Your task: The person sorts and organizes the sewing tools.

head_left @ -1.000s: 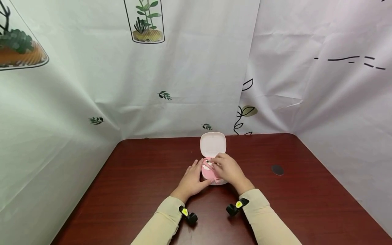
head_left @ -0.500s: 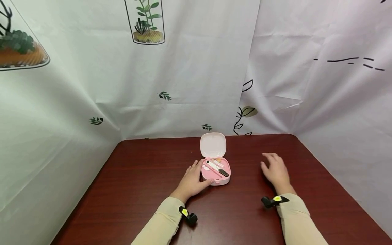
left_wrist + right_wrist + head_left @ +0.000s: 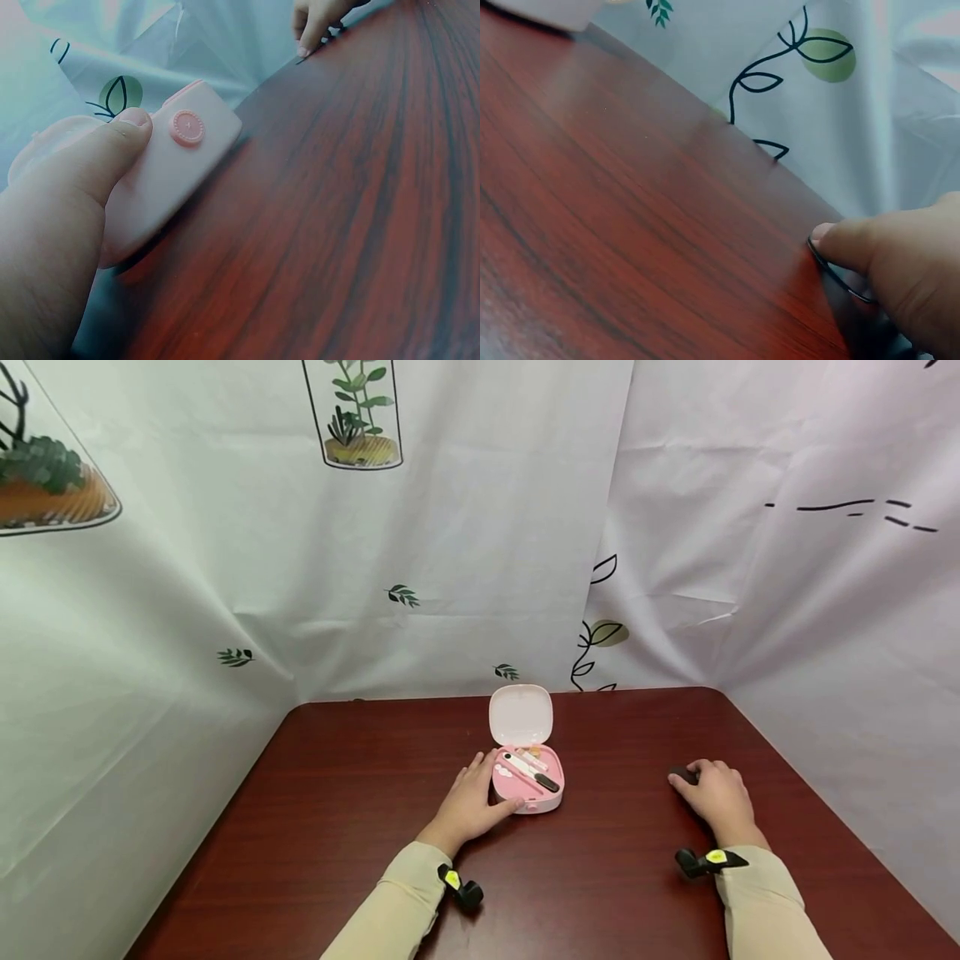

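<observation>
A small pink-and-white case (image 3: 528,781) stands on the table with its lid (image 3: 521,716) raised. Inside lie a white stick-like item with a dark end (image 3: 531,772) and other small pale items. My left hand (image 3: 468,806) grips the case at its left side, thumb at the front corner and fingers along the side. In the left wrist view the thumb lies against the case front (image 3: 172,161), near a round pink button (image 3: 187,128). Farther right, my right hand (image 3: 717,797) pinches a flat dark disc (image 3: 683,774), its thumb on the rim (image 3: 838,282). Its other fingers are mostly hidden.
The dark red wooden table (image 3: 360,793) spreads around both hands. Behind and beside it hangs a white cloth (image 3: 480,543) printed with leaves and jars. A small black camera (image 3: 468,895) is strapped to the left wrist, another (image 3: 693,863) to the right.
My right hand has left the items in the case, swung right across the table and taken hold of the dark disc. The left hand stays on the case.
</observation>
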{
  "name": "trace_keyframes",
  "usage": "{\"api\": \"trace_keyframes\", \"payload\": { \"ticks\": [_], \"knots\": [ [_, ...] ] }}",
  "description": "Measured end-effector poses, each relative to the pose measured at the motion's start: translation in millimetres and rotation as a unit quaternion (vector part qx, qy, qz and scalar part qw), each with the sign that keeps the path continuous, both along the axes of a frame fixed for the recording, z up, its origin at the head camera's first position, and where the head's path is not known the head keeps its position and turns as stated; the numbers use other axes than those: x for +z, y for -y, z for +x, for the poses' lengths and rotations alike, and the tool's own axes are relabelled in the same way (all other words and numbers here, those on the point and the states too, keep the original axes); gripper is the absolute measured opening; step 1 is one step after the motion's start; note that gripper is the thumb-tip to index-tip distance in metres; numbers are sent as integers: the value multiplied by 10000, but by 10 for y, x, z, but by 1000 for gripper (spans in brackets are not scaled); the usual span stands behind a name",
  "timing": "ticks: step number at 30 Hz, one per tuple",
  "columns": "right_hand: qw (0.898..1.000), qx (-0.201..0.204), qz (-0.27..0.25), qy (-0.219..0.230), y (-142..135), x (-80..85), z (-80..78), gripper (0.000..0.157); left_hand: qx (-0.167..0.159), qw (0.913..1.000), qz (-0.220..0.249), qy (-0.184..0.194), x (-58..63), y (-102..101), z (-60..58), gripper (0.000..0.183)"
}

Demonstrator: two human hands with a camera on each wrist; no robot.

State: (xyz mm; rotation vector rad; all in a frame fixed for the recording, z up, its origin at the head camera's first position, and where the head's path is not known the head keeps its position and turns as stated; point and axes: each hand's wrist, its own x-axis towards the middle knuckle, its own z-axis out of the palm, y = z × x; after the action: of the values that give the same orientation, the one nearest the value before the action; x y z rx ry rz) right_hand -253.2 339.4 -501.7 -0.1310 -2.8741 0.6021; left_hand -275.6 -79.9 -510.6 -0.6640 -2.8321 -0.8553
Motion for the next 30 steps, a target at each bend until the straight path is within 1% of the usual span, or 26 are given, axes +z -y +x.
{"api": "trace_keyframes", "payload": {
  "ticks": [3, 5, 8, 10, 12, 16, 21, 25, 28, 30],
  "knots": [
    [9997, -62, -222, -10, -5, 13, -1, 52, -2, 10000, -8, -34, -16, -1, -4, 99],
    [9982, -165, -565, -114, -8, 7, -1, 47, -12, 10000, 6, -47, -21, -3, -4, 99],
    [9915, -437, -1137, -448, -24, -24, -3, 38, -17, 10000, 6, -35, -13, -4, -2, 99],
    [9863, -587, -1403, -635, -39, -41, -8, 34, -28, 10000, 7, -15, -5, -3, 0, 100],
    [9833, -689, -1479, -804, -46, -52, -15, 33, -27, 10000, 12, 2, 6, -1, 4, 100],
    [9782, -777, -1693, -913, -9, -40, -34, 33, -39, 10000, 67, 5, 26, 4, 11, 100],
    [9703, -830, -2055, -971, 133, -26, -90, 28, -19, 10000, 41, 0, 35, 16, 11, 100],
    [9653, -766, -2296, -980, 309, -30, -152, 25, -2, 10000, 40, -11, 31, 23, 16, 99],
    [9585, -691, -2570, -1028, 470, -30, -193, 22, -10, 10000, 35, -4, 30, 20, 23, 99],
    [9518, -606, -2818, -1046, 587, -28, -220, 20, -12, 10000, 26, 15, 36, 14, 31, 99]
  ]
}}
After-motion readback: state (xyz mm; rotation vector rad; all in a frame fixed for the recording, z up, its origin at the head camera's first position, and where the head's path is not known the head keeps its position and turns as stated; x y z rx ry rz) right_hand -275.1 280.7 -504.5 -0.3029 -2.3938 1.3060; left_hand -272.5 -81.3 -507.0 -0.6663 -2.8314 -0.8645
